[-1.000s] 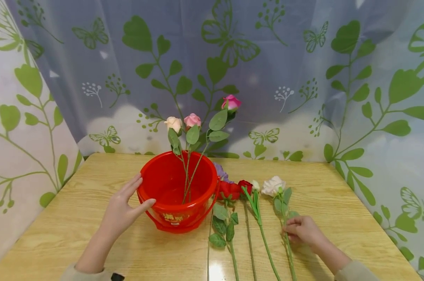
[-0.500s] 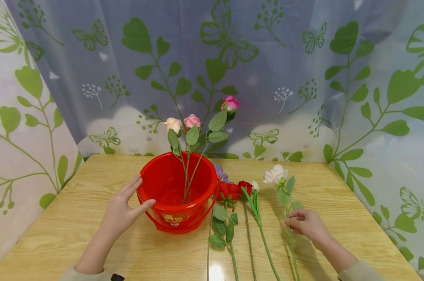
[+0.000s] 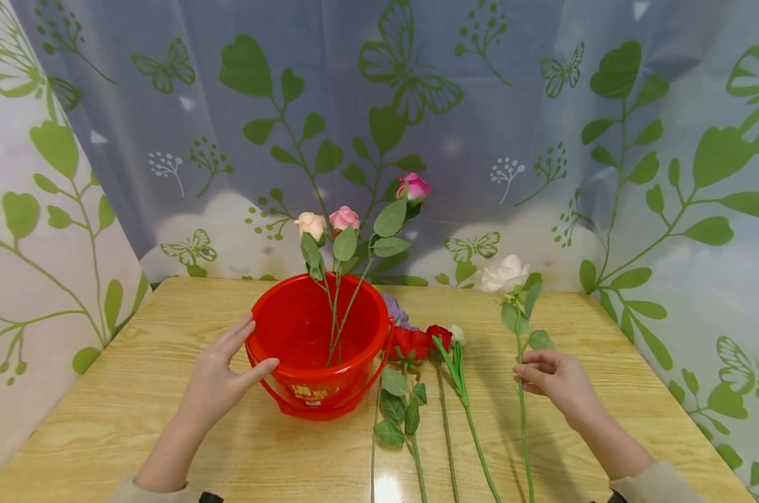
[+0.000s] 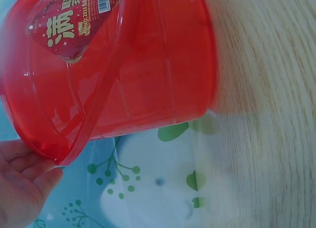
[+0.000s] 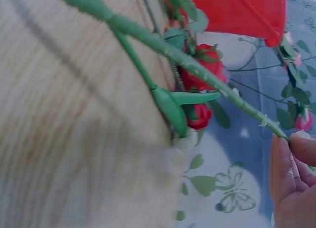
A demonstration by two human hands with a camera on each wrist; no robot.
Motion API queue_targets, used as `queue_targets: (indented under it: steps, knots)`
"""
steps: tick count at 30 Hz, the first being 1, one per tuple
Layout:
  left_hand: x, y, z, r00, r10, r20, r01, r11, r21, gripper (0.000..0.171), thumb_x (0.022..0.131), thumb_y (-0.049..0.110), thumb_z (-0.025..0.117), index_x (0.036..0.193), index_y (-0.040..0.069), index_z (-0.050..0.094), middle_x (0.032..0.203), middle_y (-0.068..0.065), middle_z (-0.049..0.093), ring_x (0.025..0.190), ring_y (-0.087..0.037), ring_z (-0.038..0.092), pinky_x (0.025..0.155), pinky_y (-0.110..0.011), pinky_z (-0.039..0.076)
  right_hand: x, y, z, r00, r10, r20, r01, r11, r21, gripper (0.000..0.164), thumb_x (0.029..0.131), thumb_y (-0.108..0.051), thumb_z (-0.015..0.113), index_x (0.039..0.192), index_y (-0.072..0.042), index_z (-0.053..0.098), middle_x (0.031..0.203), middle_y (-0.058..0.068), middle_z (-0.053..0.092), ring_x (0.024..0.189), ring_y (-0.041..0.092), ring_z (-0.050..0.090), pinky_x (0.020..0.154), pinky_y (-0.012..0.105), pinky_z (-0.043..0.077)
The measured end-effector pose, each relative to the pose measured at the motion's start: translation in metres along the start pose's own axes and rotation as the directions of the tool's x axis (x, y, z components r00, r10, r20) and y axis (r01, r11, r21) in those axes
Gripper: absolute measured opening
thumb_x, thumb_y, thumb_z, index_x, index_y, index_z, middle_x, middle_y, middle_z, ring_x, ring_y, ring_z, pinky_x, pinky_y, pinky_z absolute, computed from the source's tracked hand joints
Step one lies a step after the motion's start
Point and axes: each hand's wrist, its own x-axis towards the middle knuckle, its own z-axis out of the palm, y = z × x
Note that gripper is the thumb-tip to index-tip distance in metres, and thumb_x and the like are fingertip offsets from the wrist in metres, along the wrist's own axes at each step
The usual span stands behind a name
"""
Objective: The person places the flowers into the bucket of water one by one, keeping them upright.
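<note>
A red bucket (image 3: 319, 381) stands on the table, with a peach rose (image 3: 310, 224), a pink rose (image 3: 344, 219) and a magenta rose (image 3: 414, 186) leaning in it. My left hand (image 3: 214, 381) rests against the bucket's left rim, fingers and thumb extended and spread. The left wrist view shows the fingers (image 4: 22, 156) touching the rim beside the handle. My right hand (image 3: 558, 384) pinches the green stem of a white rose (image 3: 504, 274) between thumb and fingers. Its bloom is raised and tilted above the table; the right wrist view shows the thorny stem (image 5: 207, 77) in the pinch.
Right of the bucket lie a purple flower (image 3: 397, 311), a large red flower (image 3: 411, 343), a dark red rose (image 3: 439, 337) and a white bud flower (image 3: 458, 335), stems toward me. A patterned curtain (image 3: 329, 140) hangs behind the wooden table (image 3: 134, 391).
My right hand has lifted the white rose by its stem, moving it up and slightly right off the table. The left hand and the bucket stay in place.
</note>
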Motion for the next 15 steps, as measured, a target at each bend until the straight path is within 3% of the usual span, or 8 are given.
queue_targets:
  steps: [15]
  knots:
    - [0.000,0.003,-0.001,1.000,0.003,-0.008,-0.003,1.000,0.000,0.063,0.073,0.026,0.072,0.121,-0.008,0.049,0.128,-0.020,0.044,0.117,-0.039,0.038,0.086,-0.057,0.036,-0.006,-0.022,-0.003,0.986,-0.139,-0.087,0.144,0.988,0.060,0.033,0.086,-0.007,0.057,0.108,0.016,0.048,0.086,0.006,0.060,0.075,0.005,0.061,0.069,0.026,0.052]
